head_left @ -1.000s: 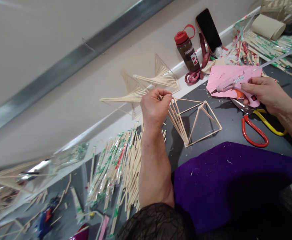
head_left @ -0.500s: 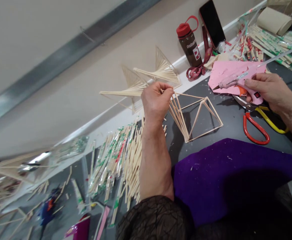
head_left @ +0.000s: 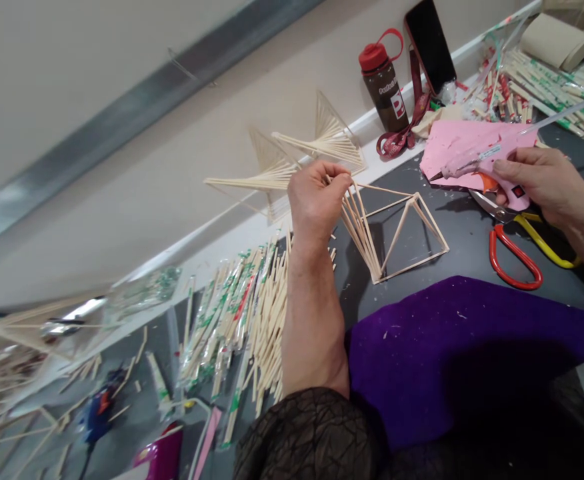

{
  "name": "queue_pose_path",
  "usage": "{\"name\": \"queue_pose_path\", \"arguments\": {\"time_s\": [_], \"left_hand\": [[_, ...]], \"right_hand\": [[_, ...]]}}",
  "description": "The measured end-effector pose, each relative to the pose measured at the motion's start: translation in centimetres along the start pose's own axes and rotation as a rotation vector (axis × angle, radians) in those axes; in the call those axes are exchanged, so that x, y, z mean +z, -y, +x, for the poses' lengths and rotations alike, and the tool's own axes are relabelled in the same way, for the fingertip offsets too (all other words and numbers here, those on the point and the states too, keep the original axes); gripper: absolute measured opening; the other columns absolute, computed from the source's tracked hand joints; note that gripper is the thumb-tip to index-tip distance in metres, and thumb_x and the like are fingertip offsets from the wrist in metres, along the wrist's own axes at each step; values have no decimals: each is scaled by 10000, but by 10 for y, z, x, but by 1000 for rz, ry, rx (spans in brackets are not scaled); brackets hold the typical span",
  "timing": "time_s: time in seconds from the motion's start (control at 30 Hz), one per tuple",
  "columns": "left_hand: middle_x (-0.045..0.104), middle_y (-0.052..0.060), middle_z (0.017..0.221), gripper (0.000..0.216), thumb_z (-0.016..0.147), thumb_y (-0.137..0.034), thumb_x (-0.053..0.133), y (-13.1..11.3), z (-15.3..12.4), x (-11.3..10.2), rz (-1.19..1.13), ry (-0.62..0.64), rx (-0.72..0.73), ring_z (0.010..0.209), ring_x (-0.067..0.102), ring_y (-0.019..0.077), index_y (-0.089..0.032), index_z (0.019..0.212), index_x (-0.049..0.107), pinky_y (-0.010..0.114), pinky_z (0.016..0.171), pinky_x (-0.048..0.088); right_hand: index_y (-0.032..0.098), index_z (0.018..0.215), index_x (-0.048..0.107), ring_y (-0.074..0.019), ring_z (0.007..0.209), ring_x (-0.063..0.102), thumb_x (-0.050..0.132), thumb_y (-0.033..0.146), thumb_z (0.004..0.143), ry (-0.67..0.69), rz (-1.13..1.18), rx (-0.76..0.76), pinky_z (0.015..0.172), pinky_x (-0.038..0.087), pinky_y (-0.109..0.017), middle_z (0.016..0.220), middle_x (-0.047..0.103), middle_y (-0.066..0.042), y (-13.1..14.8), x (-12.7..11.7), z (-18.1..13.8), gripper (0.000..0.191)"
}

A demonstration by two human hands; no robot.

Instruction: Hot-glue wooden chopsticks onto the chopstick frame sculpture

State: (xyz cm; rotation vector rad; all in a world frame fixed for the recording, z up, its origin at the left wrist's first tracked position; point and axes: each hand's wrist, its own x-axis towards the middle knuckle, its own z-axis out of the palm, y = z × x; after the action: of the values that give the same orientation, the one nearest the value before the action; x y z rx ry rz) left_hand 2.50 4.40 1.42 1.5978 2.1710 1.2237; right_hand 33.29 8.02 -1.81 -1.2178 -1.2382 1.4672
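A small frame built of wooden chopsticks (head_left: 396,235) stands on the grey table, its sticks fanning up from one bottom corner. My left hand (head_left: 317,200) is closed in a pinch at the top of that fan; the fingertips partly hide what they grip there. In my right hand (head_left: 527,170) is a pink hot glue gun (head_left: 477,160), with a clear glue stick coming out of its back and its nozzle pointing left toward the frame, apart from it. Pink sheet material (head_left: 435,150) lies behind the gun.
Scissors (head_left: 516,260) with red and yellow handles lie below my right hand. A bottle (head_left: 385,87) and a phone (head_left: 431,47) stand by the wall. Finished-looking stick models (head_left: 322,143), loose chopsticks (head_left: 267,333), a blue glue gun (head_left: 97,410) and purple cloth (head_left: 452,347) are around.
The view has shifted slightly, so everything sits a little further right. Both hands keep their holds, with no clear movement relative to the frame.
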Motion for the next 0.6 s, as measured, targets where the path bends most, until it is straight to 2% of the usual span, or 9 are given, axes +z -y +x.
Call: {"name": "queue_pose_path", "arguments": {"time_s": [0.1, 0.27, 0.33, 0.5, 0.6], "left_hand": [[639, 3, 679, 77, 747, -284, 653, -2, -1, -1, -79, 4, -22, 651, 570, 150, -208, 746, 664, 278, 600, 486], [701, 48, 796, 274, 837, -479, 637, -7, -2, -5, -212, 39, -103, 667, 614, 157, -207, 848, 660, 265, 549, 474], [699, 42, 803, 245, 821, -449, 653, -5, -2, -5, -219, 36, -91, 670, 607, 151, -209, 865, 663, 266, 566, 479], [672, 2, 787, 163, 684, -244, 699, 1, -1, -2, -132, 5, -6, 689, 586, 145, -214, 842, 673, 295, 669, 504], [666, 10, 805, 159, 676, -215, 675, 1, -1, -1, -118, 5, 3, 705, 589, 152, -208, 834, 671, 313, 695, 503]], "right_hand": [[149, 686, 628, -78, 397, 541, 676, 146, 886, 23, 12, 3, 360, 375, -174, 520, 597, -18, -1, -1, 1, 206], [145, 697, 624, -82, 396, 537, 648, 141, 900, 28, 9, 8, 358, 374, -173, 504, 589, -19, 0, -1, 0, 204], [146, 701, 620, -78, 389, 530, 641, 137, 903, 14, 3, 15, 353, 367, -166, 494, 586, -19, 1, 0, -2, 204], [153, 677, 610, -70, 383, 512, 657, 140, 891, 15, 10, 9, 334, 329, -158, 491, 580, -22, 2, 1, -4, 219], [156, 693, 619, -79, 397, 521, 664, 152, 883, 17, 8, 3, 341, 338, -171, 506, 586, -26, 0, 0, -3, 196]]}}
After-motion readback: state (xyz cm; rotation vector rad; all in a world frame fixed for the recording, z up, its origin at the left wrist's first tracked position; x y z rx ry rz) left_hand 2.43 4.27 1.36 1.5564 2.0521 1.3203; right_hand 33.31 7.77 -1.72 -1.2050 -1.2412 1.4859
